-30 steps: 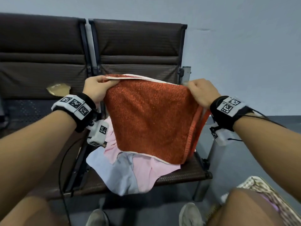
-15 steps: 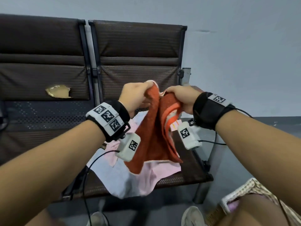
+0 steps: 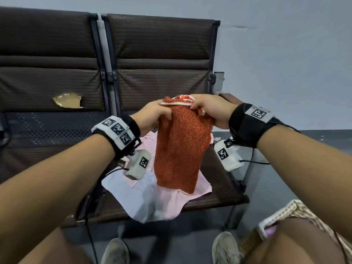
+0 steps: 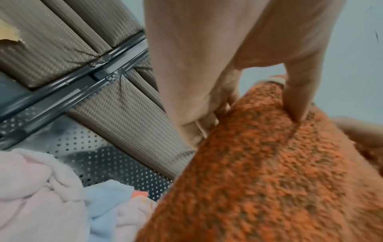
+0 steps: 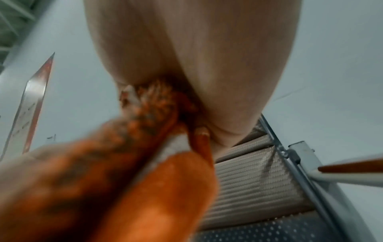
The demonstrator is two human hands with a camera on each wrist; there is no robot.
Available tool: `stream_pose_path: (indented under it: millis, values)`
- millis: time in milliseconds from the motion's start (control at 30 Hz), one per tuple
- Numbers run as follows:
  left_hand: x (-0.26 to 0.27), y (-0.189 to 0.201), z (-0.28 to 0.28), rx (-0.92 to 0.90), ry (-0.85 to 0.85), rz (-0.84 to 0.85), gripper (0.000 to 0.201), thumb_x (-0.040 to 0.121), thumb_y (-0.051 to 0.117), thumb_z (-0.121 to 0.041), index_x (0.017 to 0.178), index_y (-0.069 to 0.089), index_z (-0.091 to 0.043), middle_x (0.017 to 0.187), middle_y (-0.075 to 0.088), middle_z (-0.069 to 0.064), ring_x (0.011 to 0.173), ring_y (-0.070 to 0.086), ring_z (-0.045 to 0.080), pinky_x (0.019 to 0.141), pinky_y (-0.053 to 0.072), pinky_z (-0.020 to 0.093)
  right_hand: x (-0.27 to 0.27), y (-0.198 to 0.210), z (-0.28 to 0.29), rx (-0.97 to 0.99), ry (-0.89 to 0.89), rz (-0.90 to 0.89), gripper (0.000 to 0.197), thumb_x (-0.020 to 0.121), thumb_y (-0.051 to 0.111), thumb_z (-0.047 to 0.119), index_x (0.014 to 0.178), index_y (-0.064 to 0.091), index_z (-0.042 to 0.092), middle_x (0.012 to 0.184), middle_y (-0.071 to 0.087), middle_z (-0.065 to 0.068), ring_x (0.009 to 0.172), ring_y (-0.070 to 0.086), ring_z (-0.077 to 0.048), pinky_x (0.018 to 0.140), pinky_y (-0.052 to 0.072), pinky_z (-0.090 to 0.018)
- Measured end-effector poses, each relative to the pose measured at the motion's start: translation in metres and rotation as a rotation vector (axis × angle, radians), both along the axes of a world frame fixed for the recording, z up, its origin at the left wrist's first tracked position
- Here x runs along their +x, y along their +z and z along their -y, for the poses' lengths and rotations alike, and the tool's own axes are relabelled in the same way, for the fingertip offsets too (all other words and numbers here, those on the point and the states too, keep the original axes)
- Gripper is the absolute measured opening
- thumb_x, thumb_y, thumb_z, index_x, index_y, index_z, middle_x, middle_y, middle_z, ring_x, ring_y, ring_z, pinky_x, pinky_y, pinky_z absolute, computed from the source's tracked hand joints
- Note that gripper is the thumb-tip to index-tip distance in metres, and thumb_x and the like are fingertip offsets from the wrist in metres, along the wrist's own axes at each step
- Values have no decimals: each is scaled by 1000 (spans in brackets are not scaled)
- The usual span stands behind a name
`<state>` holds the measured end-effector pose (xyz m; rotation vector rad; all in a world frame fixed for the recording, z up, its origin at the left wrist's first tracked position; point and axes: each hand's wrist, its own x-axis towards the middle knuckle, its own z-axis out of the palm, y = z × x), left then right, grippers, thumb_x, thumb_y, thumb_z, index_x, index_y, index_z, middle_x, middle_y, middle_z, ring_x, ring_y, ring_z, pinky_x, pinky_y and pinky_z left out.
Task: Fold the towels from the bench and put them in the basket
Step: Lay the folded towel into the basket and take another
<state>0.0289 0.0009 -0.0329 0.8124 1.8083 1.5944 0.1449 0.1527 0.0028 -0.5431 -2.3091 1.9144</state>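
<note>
An orange towel [image 3: 179, 149] hangs folded in the air above the bench seat [image 3: 222, 189], held at its top edge by both hands. My left hand [image 3: 154, 115] pinches the top left corner, thumb on the near side [image 4: 296, 101]. My right hand [image 3: 207, 109] grips the top right corner, where the layers bunch together [image 5: 161, 104]. Under it, a pink towel [image 3: 165, 199] and a pale blue towel [image 3: 122, 187] lie crumpled on the seat. The basket [image 3: 282, 214], with a checked lining, shows at the lower right behind my knee.
The bench has dark padded backrests [image 3: 162, 54]; the left one has a torn patch [image 3: 68, 100]. A wooden armrest [image 3: 228, 97] ends the bench at the right. My shoes [image 3: 224, 248] stand on the grey floor in front.
A second ago the towel was spread wide between my hands. They have come together, folding it in half, and now hold its narrow folded width.
</note>
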Motion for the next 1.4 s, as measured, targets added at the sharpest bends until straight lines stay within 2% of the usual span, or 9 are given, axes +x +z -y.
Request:
stream_pose_path:
  millis: [167, 267, 367, 700, 833, 967, 1100, 1267, 1400]
  values:
    - [-21, -7, -2, 21, -63, 65, 18, 92, 65, -14, 110, 62, -16, 101, 58, 11, 83, 54, 18, 69, 40, 29, 0, 1, -31, 407, 134, 126, 37, 81, 79, 41, 110, 71, 20, 97, 77, 1, 90, 75, -16, 75, 59, -25]
    - [-35, -15, -12, -8, 50, -225, 18, 93, 66, -16, 81, 56, -21, 73, 58, -2, 57, 52, 2, 55, 41, 22, -4, 1, -48, 717, 108, 254, 26, 75, 85, 41, 91, 73, 24, 71, 74, 12, 67, 72, -3, 56, 49, -8]
    - [-45, -13, -24, -32, 227, -509, 13, 87, 74, -22, 83, 62, -19, 81, 73, 6, 70, 59, 11, 69, 46, 30, -16, -3, -58, 900, -118, 116, 10, 83, 78, 26, 84, 70, 20, 67, 64, 10, 68, 62, -11, 51, 42, -13]
    - [-58, 1, -15, 120, 232, -585, 45, 68, 81, -10, 65, 39, -24, 71, 60, 2, 66, 50, 9, 62, 44, 28, -20, -25, -47, 848, -220, -343, 9, 95, 51, 20, 102, 52, 26, 84, 59, 13, 74, 55, -1, 67, 42, -18]
    - [-42, -59, 13, -164, 5, -543, 25, 78, 82, -7, 101, 69, -8, 84, 71, 18, 75, 63, 18, 77, 60, 42, 0, -74, -41, 886, 46, -55, 14, 95, 54, 17, 97, 67, 18, 80, 65, 3, 76, 60, -15, 76, 50, -34]
    - [-20, -118, 39, -480, -328, -651, 17, 91, 70, -20, 82, 70, -6, 90, 73, 12, 85, 67, 28, 84, 52, 47, 22, -130, -30, 753, 406, 373, 16, 97, 58, 15, 93, 69, 3, 84, 68, -11, 74, 61, -15, 77, 51, -33]
    - [-4, -150, 52, -573, -527, -137, 22, 98, 60, -12, 119, 67, -14, 117, 71, 10, 109, 67, 29, 100, 52, 47, 32, -171, -23, 302, 470, 506, 13, 97, 57, 1, 91, 69, 0, 74, 70, -1, 62, 65, -10, 67, 56, -25]
    - [-21, -160, 37, -629, -327, 59, 30, 98, 59, -15, 128, 60, -11, 114, 67, 14, 99, 68, 32, 89, 57, 49, 14, -185, -38, 151, 285, 517, 19, 91, 70, 14, 72, 74, 13, 70, 73, -1, 57, 69, -13, 55, 55, -24]
    - [-46, -170, 9, -451, -10, 6, 28, 97, 60, -19, 124, 63, -9, 109, 65, 11, 90, 63, 22, 77, 59, 38, -18, -201, -59, 261, -81, 298, 12, 88, 69, 11, 95, 68, 0, 84, 64, -15, 79, 61, -26, 76, 51, -40]
